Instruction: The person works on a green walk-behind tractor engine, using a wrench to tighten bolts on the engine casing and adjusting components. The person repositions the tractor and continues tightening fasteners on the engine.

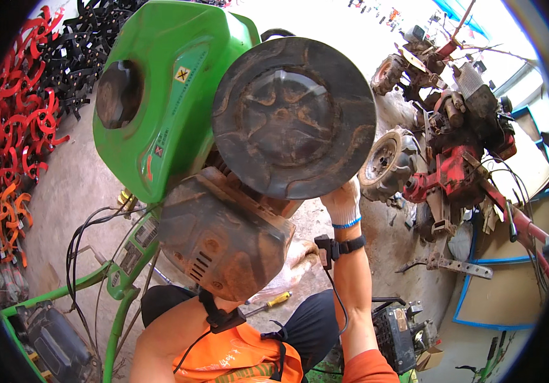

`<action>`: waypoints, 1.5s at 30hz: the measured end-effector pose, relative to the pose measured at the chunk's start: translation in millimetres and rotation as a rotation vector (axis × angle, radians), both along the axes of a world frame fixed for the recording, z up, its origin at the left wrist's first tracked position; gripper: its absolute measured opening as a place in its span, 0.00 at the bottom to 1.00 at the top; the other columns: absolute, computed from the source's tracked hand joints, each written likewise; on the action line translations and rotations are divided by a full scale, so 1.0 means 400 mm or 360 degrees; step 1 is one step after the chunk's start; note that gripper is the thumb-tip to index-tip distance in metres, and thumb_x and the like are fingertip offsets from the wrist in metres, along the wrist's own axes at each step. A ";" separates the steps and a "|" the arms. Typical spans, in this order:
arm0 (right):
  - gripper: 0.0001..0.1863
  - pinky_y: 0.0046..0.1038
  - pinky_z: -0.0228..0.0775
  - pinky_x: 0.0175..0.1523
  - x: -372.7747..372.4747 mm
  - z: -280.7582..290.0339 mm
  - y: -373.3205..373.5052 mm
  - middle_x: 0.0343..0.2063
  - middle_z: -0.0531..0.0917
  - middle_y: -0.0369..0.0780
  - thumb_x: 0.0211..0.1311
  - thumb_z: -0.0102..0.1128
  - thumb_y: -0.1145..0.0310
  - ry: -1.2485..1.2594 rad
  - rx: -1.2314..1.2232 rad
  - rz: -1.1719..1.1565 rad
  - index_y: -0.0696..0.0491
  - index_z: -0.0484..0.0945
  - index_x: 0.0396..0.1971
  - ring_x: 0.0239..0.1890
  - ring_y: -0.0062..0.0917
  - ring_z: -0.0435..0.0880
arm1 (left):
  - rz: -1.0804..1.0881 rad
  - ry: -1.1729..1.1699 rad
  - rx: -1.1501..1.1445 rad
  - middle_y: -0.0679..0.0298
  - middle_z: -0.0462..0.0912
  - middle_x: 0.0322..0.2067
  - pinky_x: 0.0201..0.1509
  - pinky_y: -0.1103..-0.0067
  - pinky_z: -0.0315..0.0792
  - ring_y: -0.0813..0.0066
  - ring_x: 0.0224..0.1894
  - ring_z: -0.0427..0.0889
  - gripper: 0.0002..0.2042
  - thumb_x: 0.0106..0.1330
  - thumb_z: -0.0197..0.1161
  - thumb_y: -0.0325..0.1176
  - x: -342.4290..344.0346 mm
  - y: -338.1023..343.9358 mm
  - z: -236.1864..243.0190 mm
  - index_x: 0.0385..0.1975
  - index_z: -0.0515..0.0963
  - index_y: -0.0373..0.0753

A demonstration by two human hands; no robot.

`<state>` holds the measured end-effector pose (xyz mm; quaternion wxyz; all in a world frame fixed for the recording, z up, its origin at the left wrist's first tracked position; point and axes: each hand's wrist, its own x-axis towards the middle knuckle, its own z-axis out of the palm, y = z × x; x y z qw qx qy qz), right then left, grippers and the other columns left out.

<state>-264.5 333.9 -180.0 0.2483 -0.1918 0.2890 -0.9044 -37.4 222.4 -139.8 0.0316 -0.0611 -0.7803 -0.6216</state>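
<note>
A green fuel tank (166, 83) with a dark cap (119, 94) fills the upper left, part of a small engine. Beside it sits a round black air-filter cover (293, 118), dusty and ribbed. Below lies a dirt-stained dark engine guard (226, 236) with slots. My right hand (343, 203), in a white knit glove with a blue cuff edge, reaches behind the lower right rim of the round cover; its fingers are hidden. My left forearm (175, 338) runs up under the engine guard, which hides that hand completely.
A yellow-handled screwdriver (277, 301) lies on the floor below the engine. Green handlebar tubes (116, 319) and black cables (73, 255) stand at left. Red tiller blades (19, 127) are heaped far left. Red machinery with a wheel (389, 163) stands at right.
</note>
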 end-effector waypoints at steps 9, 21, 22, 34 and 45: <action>0.08 0.29 0.83 0.56 0.091 0.033 0.019 0.49 0.87 0.35 0.80 0.69 0.70 -0.0147 0.0194 -0.0196 0.49 0.81 0.53 0.48 0.21 0.86 | -0.0029 0.0022 -0.0088 0.47 0.88 0.39 0.51 0.63 0.81 0.48 0.43 0.88 0.11 0.69 0.66 0.27 -0.003 0.015 -0.086 0.49 0.85 0.33; 0.07 0.30 0.82 0.51 0.050 0.001 0.023 0.48 0.90 0.37 0.79 0.71 0.68 -0.0204 0.0168 0.0126 0.46 0.84 0.51 0.45 0.23 0.87 | 0.0124 0.0062 0.0168 0.47 0.88 0.38 0.50 0.64 0.81 0.49 0.41 0.88 0.10 0.70 0.67 0.28 0.001 0.017 -0.090 0.47 0.85 0.32; 0.07 0.32 0.86 0.54 0.038 0.002 0.030 0.49 0.91 0.39 0.78 0.71 0.68 -0.0183 0.0142 0.0198 0.46 0.84 0.51 0.48 0.26 0.90 | 0.0121 0.0058 0.0151 0.47 0.88 0.38 0.50 0.64 0.81 0.49 0.41 0.88 0.10 0.70 0.67 0.28 0.001 0.010 -0.081 0.47 0.85 0.32; 0.11 0.25 0.80 0.39 0.070 0.015 0.043 0.40 0.90 0.37 0.72 0.78 0.70 0.0029 0.0509 -0.0406 0.50 0.82 0.46 0.36 0.22 0.87 | 0.0133 0.0034 0.0101 0.48 0.89 0.41 0.52 0.65 0.81 0.52 0.43 0.89 0.11 0.72 0.67 0.29 0.009 -0.019 -0.047 0.49 0.85 0.32; 0.16 0.23 0.84 0.48 -0.053 -0.004 0.028 0.41 0.92 0.36 0.65 0.81 0.72 0.0483 0.1024 -0.0312 0.57 0.85 0.50 0.39 0.17 0.88 | 0.0134 0.0010 0.0063 0.49 0.89 0.43 0.53 0.66 0.81 0.54 0.44 0.89 0.11 0.73 0.67 0.29 0.011 -0.020 -0.044 0.51 0.85 0.32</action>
